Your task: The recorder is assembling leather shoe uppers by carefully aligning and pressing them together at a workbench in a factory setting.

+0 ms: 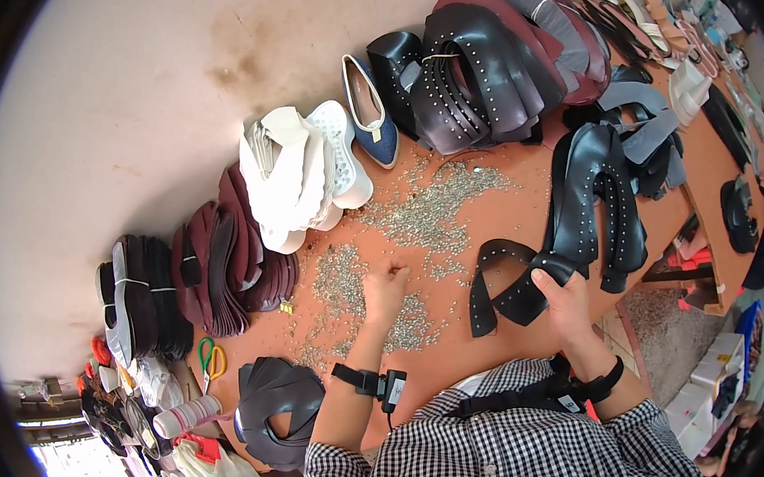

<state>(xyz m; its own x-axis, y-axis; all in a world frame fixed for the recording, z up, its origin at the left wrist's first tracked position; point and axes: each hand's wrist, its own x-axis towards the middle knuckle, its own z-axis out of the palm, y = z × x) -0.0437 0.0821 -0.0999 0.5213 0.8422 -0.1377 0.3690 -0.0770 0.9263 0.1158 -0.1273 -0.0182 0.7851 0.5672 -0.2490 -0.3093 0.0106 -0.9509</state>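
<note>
Hands (pixel 386 290) well apart, curved black piece (pixel 520 305) in the right one (pixel 568 303).

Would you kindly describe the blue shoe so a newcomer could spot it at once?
Look along the wall side of the orange table. Between the white stack and the studded black pieces sits one pointed shoe. Unlike those neighbours, it is dark blue, with a pale lining and a small cream trim.

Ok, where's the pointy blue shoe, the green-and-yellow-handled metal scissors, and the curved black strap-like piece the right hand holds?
Pointy blue shoe (pixel 368 105): head view, pale insole.
Green-and-yellow-handled scissors (pixel 207 370): head view, where the handles meet.
Curved black strap-like piece (pixel 522 301): head view, lower band.
</note>
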